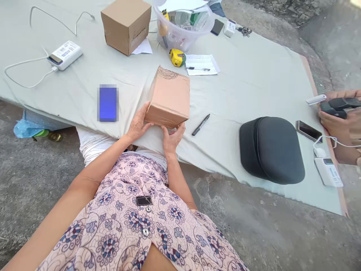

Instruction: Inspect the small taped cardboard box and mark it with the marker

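Observation:
Between my two hands is a small cardboard box (169, 94), near the front edge of the cloth-covered table (225, 98). Dark scribbled lines mark its far top edge. My left hand (139, 123) grips its near left corner, fingers along the side and thumb at the front. At the near right lower edge, my right hand (172, 138) holds the box, its fingertips partly hidden beneath it. Just right of the box lies a black marker pen (201, 124). A blue pixelated rectangle (108, 103) covers something to the left.
Behind stand a larger cardboard box (126, 25), a plastic basket (183, 34), a tape measure (177, 57) and a notepad (207, 64) with a pen. A cabled power bank (65, 55) lies left. Right are a black case (272, 150), a phone (308, 130) and another person's hands (335, 122) holding a black device.

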